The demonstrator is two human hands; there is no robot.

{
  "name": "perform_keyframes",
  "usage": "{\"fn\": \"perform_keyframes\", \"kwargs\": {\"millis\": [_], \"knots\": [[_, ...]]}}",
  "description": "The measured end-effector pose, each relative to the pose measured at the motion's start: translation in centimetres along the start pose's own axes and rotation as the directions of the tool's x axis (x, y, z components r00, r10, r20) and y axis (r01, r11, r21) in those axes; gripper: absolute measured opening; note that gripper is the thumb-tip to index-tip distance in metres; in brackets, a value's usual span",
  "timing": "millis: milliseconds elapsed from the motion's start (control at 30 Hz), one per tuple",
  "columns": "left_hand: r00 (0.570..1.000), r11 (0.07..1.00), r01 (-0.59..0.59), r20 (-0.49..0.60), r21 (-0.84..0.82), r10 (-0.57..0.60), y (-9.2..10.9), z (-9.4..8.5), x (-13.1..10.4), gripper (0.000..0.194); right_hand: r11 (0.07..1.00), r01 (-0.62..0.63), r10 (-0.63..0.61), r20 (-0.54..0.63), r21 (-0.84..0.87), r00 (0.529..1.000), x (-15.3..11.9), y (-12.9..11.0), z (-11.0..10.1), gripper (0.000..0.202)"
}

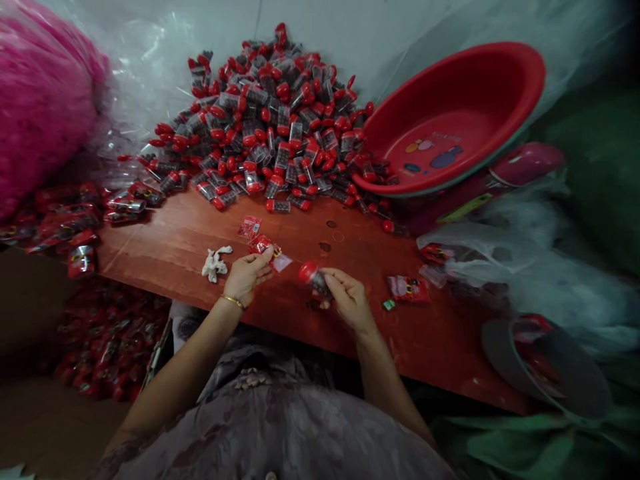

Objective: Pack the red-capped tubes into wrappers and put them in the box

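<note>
My left hand (247, 279) pinches a small red printed packet (261, 245) with a clear, pale lower end, just above the table (210, 223). A small red printed card (249, 227) lies flat beyond it. In my right hand (349, 299) is a small clear bottle (320, 283) with a red rounded cap and dark contents, tilted with its cap toward the left. The fingers wrap round its lower part and hide some of it. A crumpled white tissue (215, 264) rests left of my left hand.
Behind my hands rises a large heap of red-capped bottles (280, 127). A red basin (450, 120) leans at the right, near a grey bin (550, 367). Red packets (410, 289) lie on the right; filled ones (65, 217) pile at the left edge. A pink bag (45, 100) stands back left.
</note>
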State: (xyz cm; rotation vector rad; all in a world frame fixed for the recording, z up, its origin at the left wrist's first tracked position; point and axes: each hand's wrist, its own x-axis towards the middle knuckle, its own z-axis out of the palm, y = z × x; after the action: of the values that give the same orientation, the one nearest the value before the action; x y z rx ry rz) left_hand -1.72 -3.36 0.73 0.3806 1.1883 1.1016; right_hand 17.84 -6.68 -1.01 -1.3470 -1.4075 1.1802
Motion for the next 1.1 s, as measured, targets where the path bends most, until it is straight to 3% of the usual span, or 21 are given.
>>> {"fn": "perform_keyframes", "kwargs": {"millis": [67, 200, 733, 933, 1100], "knots": [[1.000, 1.000, 0.001, 0.024, 0.021, -0.001, -0.2, -0.1, -0.1, 0.048, 0.992, -0.055, 0.049, 0.052, 0.110, 0.997, -1.0, -0.9, 0.4, 0.033], [0.997, 0.997, -0.046, 0.062, 0.062, 0.042, -0.5, -0.1, -0.6, 0.045, 0.979, -0.110, 0.094, 0.100, 0.171, 0.991, -1.2, -1.7, 1.1, 0.030], [0.969, 0.980, -0.173, 0.198, 0.102, 0.150, -1.0, -0.3, -1.4, 0.036, 0.973, -0.156, 0.126, 0.176, 0.171, 0.976, -0.5, -1.0, 2.5, 0.031], [0.966, 0.972, -0.217, 0.163, 0.094, 0.200, -1.5, 0.1, -1.9, 0.033, 0.984, -0.045, 0.036, 0.054, 0.172, 0.998, -0.5, -0.7, 3.1, 0.032], [0.971, 0.984, -0.138, 0.211, 0.114, 0.112, -1.9, 0.1, -2.4, 0.032, 0.995, 0.084, -0.085, 0.015, 0.053, 0.996, -0.8, -0.5, 2.8, 0.027]]}}
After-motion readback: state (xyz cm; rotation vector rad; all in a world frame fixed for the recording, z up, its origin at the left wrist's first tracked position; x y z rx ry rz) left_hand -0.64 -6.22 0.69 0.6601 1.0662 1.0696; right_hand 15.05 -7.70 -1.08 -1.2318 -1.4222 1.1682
